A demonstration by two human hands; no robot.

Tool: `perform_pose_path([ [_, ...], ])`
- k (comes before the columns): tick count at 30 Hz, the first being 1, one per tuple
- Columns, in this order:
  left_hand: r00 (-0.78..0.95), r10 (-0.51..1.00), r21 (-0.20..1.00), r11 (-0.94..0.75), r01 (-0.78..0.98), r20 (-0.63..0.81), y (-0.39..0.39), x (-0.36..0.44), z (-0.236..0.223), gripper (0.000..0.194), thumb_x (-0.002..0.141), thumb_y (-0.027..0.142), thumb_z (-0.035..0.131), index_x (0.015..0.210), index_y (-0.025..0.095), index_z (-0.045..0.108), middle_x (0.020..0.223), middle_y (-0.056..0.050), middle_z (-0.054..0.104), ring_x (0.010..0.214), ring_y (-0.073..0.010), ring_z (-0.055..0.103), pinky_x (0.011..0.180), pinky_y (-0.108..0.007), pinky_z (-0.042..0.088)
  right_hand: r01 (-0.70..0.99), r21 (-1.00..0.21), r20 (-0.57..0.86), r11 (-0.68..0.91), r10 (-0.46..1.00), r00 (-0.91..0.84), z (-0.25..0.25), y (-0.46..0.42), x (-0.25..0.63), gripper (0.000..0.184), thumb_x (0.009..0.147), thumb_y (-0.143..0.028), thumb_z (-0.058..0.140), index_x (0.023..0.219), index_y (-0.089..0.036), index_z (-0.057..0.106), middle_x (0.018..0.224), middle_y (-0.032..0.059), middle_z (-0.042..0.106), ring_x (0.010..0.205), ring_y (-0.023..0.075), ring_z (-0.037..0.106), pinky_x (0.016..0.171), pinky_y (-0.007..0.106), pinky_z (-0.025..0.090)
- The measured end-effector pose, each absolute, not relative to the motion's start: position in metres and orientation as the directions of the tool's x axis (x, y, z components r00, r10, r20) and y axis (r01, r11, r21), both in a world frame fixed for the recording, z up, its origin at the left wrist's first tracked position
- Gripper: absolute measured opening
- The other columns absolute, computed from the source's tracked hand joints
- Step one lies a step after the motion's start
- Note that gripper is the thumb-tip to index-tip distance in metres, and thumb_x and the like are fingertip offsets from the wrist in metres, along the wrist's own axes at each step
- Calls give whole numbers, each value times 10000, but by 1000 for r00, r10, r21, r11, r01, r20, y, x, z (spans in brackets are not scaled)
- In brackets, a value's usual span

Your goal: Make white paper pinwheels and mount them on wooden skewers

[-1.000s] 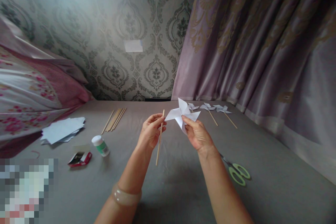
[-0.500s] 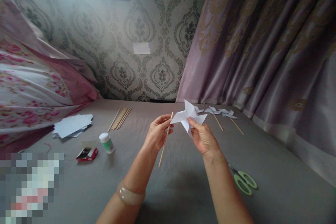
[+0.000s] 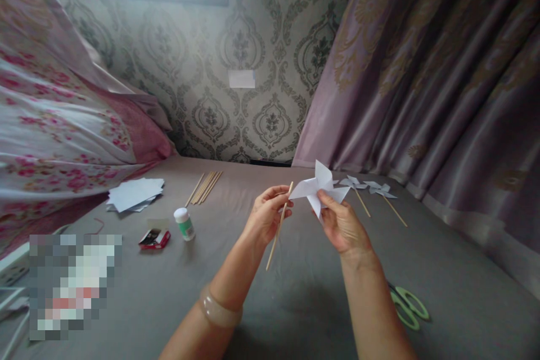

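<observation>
My left hand (image 3: 272,211) is closed round a thin wooden stick (image 3: 276,239), which slants down toward me. A white paper pinwheel (image 3: 314,187) is pinched in my right hand (image 3: 343,219), with the thumb pressed on its centre. The pinwheel's left point reaches the fingertips of my left hand, close to the stick's upper end; whether they grip it I cannot tell. Behind my right hand lie finished-looking pinwheels on sticks (image 3: 382,188), one of them partly hidden by the held pinwheel.
On the grey cloth surface (image 3: 169,298) at left are stacked white paper (image 3: 133,194), several loose sticks (image 3: 206,188), a small red box (image 3: 154,238) and a white-capped bottle (image 3: 184,225). Green-handled scissors (image 3: 411,306) lie beside my right forearm. Curtains (image 3: 371,95) hang at both sides.
The view has swung slightly left, so everything appears farther right. Both hands keep their holds on the stick and the pinwheel, with hardly any movement between them.
</observation>
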State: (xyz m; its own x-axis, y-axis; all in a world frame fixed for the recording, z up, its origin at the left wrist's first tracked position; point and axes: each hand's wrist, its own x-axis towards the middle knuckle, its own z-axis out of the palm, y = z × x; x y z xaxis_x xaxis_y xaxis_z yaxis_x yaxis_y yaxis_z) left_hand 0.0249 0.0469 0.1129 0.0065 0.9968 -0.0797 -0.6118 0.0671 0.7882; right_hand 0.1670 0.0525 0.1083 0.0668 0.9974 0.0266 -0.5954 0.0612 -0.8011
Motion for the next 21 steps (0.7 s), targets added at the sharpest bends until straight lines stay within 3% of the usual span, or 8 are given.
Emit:
perform_pose_path([
  [7,30,998,778,62,-625,-56,45,25,115,296,516,161,816,775,125,677,702,-11,632,557,-81,555,499,-200,416,-565,-820,123,86,992,-27,110,47,177,317,544,-247,863,827,-238,719,889,-18,749,865,171,682,867,299,529],
  [14,97,994,772,93,-629,-41,42,26,118,342,497,190,854,797,119,706,687,-22,660,552,-90,565,533,-217,425,-509,-860,119,36,984,-132,105,47,179,333,495,-302,886,773,-213,725,786,26,747,857,246,684,877,405,508],
  [21,143,989,769,116,-629,-33,34,29,126,337,467,169,864,766,133,713,670,-16,672,559,-93,574,562,-220,435,-520,-851,171,71,974,-147,104,47,179,293,470,-305,896,691,-235,716,711,-15,712,691,176,645,770,351,511],
])
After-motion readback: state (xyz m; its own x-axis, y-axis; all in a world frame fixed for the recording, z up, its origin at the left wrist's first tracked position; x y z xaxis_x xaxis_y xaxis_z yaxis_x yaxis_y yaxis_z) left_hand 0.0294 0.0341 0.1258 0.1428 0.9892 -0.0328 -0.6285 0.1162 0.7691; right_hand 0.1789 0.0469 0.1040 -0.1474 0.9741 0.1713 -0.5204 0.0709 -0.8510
